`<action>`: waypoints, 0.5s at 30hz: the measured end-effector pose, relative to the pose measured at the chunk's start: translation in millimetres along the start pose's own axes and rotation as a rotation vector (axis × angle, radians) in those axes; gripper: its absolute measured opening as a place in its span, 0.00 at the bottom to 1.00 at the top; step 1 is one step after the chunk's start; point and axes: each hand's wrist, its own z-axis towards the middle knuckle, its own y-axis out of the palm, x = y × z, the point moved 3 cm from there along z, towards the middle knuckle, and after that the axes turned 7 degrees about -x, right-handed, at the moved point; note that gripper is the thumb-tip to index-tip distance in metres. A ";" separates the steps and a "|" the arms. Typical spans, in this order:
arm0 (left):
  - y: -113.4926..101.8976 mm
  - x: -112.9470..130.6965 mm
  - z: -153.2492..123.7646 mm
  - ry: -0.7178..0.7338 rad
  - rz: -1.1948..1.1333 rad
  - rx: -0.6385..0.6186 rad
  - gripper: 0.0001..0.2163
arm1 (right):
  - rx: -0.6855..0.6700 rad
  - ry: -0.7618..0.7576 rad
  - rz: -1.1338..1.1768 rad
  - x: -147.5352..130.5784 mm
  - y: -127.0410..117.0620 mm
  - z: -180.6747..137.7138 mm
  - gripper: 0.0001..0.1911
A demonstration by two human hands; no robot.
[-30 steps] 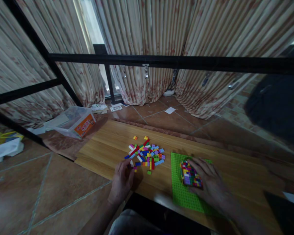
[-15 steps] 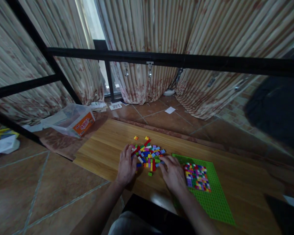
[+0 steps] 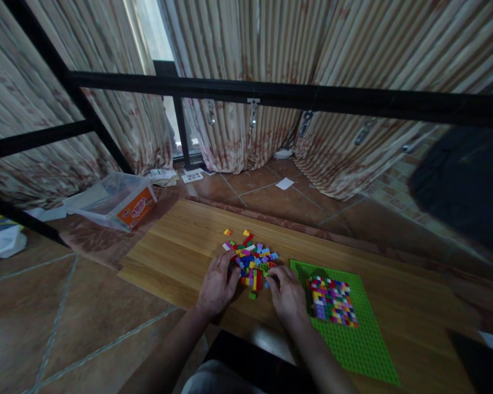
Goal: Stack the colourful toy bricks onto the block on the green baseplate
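A loose pile of small coloured building bricks (image 3: 252, 261) lies on the wooden board between my hands. My left hand (image 3: 218, 284) rests at the pile's left side, thumb and fingers apart, its fingertips among the bricks. At the right edge, my right hand (image 3: 288, 293) has thumb and forefinger drawn close together beside green bricks; what is between them is too small to make out. Right of that hand lies a green studded baseplate (image 3: 363, 334), bearing a square patch of multicoloured bricks (image 3: 334, 300). One green brick (image 3: 252, 295) sits apart, nearest me.
The wooden board (image 3: 168, 251) extends to both sides. Beyond its left end stands a clear plastic box (image 3: 115, 200) with an orange label. A black metal bar (image 3: 230, 90) crosses before striped curtains (image 3: 246, 49). Papers (image 3: 285, 184) lie on the tiled floor.
My left hand has shifted right, further over the pile's left side, and uncovered some bricks at the upper left. My right hand has drawn its thumb and forefinger closer together.
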 end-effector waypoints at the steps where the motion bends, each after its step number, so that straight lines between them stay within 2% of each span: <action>1: -0.3 -0.5 -0.7 0.002 -0.016 -0.005 0.19 | 0.008 0.006 -0.010 1.7 -0.9 -1.7 0.07; 8: -1.5 -1.0 -4.0 0.016 -0.105 -0.024 0.19 | 0.087 0.061 -0.067 8.5 -10.2 -9.9 0.12; 11: -0.6 -1.9 -3.7 0.028 -0.113 -0.035 0.20 | 0.119 0.032 -0.067 -2.2 -9.3 -7.6 0.13; 15: 0.5 -4.2 -2.9 0.029 -0.135 -0.019 0.22 | 0.052 -0.028 -0.038 -24.5 5.3 -1.0 0.10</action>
